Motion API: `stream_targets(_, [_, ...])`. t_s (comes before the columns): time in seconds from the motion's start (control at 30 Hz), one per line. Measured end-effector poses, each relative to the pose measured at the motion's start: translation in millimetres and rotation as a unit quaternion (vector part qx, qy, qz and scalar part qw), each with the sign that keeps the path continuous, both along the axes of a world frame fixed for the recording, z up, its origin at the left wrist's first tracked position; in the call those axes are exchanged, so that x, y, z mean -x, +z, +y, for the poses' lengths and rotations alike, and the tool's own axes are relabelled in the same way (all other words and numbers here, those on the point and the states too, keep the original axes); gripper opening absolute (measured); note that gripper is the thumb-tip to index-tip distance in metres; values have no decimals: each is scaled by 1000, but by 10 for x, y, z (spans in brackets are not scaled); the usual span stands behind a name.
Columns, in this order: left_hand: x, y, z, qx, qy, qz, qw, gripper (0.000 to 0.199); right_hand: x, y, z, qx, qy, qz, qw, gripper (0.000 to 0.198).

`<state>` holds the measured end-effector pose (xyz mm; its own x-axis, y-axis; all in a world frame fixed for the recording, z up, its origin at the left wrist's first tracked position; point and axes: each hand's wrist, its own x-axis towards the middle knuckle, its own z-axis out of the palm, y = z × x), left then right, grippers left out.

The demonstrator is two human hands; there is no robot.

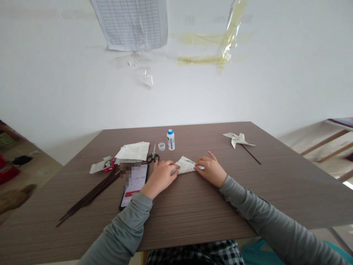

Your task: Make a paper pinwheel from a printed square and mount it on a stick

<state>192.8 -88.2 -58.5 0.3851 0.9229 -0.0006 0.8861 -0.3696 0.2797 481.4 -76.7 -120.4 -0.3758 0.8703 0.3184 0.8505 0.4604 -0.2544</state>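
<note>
A printed sheet of paper (185,165) lies folded into a rough triangle on the table. My left hand (162,175) holds its left corner, fingers bent and thumb along the near edge. On the opposite corner, my right hand (211,170) pinches the paper, one finger lifted away. Parts of both corners are hidden under the fingers. Just beyond my left hand lie scissors (153,156) with dark handles. Behind the paper stands a white glue bottle (171,141) with a blue cap, beside a small translucent cap (161,147).
Left of my arm are a phone (135,186) showing a timer, dark thin sticks (89,191), an open small box (108,165) and a stack of printed paper (135,151). A paper pinwheel (238,140) on a stick lies right. The wall (193,99) borders the table's (275,198) far edge.
</note>
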Motion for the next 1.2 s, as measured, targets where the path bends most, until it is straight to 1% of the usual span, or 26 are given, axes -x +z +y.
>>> stream_targets(0.1, [10, -19, 12, -7, -7, -7, 1000, 41, 8, 2, -10, -2, 2, 1, 1000, 20])
stream_targets(0.23, [0, -35, 24, 0, -4, -3, 1000, 45, 26, 11, -29, -11, -2, -5, 1000, 28])
stream_targets(0.43, [-30, -74, 31, -9, 6, 17, 1000, 43, 56, 3, -42, -10, -6, -15, 1000, 31])
stream_targets(0.67, [-14, -112, 17, -23, -8, 13, 1000, 35, 88, -42, -41, 2, -14, -16, 1000, 34])
stream_targets(0.97, [-64, -134, 24, -29, 7, 37, 999, 39, 129, -21, -45, 16, -32, -28, 999, 32])
stream_targets(1.2, [-75, -158, 34, -29, 7, 40, 999, 42, 144, -15, -61, 23, -31, -26, 999, 35])
